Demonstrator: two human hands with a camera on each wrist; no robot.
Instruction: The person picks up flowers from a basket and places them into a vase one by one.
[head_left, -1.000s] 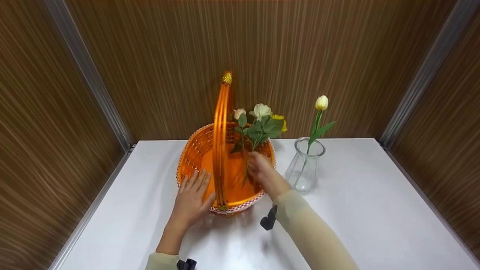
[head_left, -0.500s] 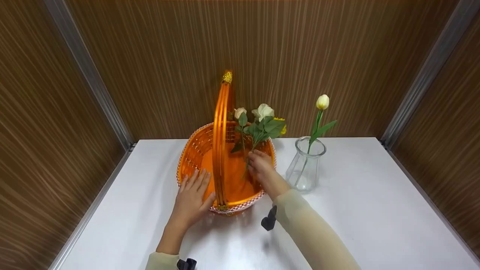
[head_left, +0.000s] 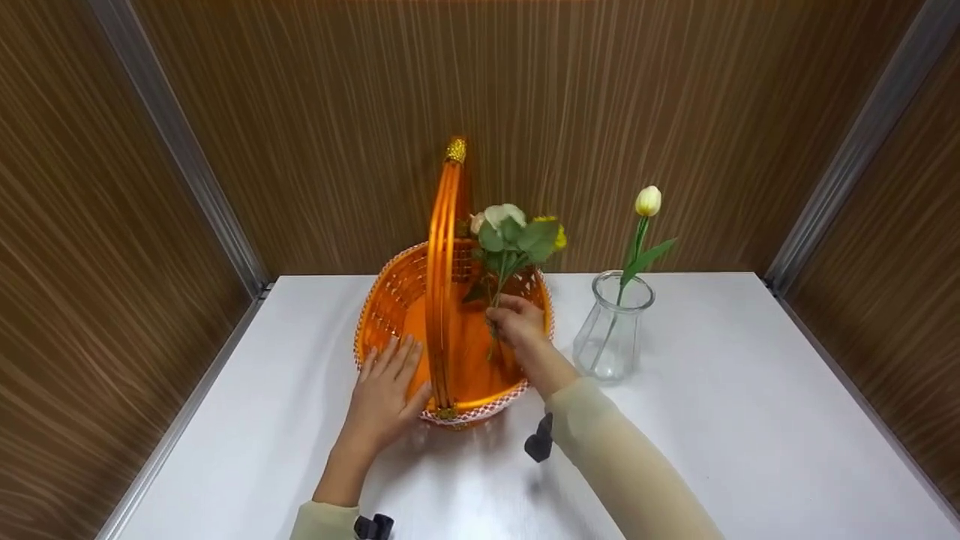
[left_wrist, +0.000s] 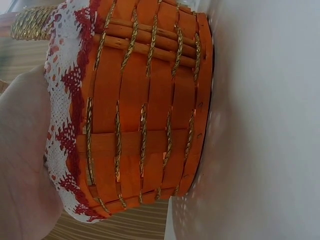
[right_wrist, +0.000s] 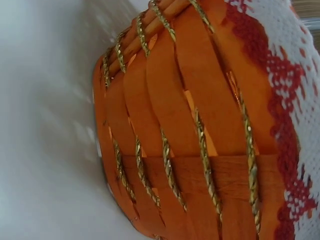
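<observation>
An orange woven basket (head_left: 386, 300) with a tall arched handle and a red-and-white lace rim stands on the white table. My left hand (head_left: 381, 397) rests on its near-left rim, fingers extended over the inside. The left wrist view shows that hand (left_wrist: 25, 160) against the lace. Over the right half of the basket, my right hand (head_left: 525, 334) pinches the green stems of a small bunch of flowers. A white rose (head_left: 504, 215) and green leaves stand above the fingers, with a yellow flower (head_left: 560, 236) at right. The right wrist view shows only the basket's side (right_wrist: 165, 120).
Right of the basket stands a clear glass vase (head_left: 611, 352) holding one pale yellow tulip (head_left: 648, 201). Wood-grain panels (head_left: 675, 112) enclose the white table (head_left: 735, 405) at the back and both sides.
The white rose has swung left, now overlapping the smaller pale rose, and the stems have drawn together. My right fingers have shifted on the stems. The left hand stays put.
</observation>
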